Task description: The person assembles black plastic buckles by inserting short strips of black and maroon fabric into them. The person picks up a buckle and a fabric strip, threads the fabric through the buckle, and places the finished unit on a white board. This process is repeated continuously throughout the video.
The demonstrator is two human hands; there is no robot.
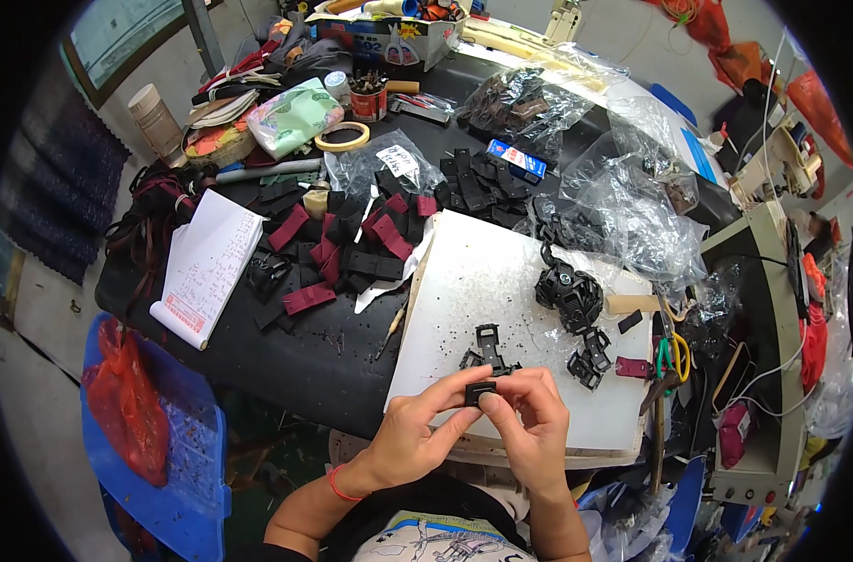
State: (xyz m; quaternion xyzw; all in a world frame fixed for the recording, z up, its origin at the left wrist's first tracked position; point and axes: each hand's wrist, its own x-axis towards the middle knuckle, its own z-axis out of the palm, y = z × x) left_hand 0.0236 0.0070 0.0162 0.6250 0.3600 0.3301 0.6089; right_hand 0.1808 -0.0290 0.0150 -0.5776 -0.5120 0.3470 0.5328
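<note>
Between my two hands is a small black rectangular piece (480,392), held just over the near edge of a white board (511,272). My left hand (415,423) pinches its left side with thumb and forefinger. My right hand (529,421) grips its right side, thumb pressed on the front. Whether it is a buckle or a folded strap piece I cannot make out. Right behind my fingers lie black plastic buckles (488,348), partly covered by them. A pile of black buckles (569,295) rests farther back, with more buckles (590,358) nearer on the right.
Black and maroon fabric tabs (323,245) heap up left of the board, beside a written notepad (206,267). Scissors (675,356) lie at the board's right edge. Clear plastic bags (632,220) fill the back right. A blue chair (164,421) with a red bag stands left.
</note>
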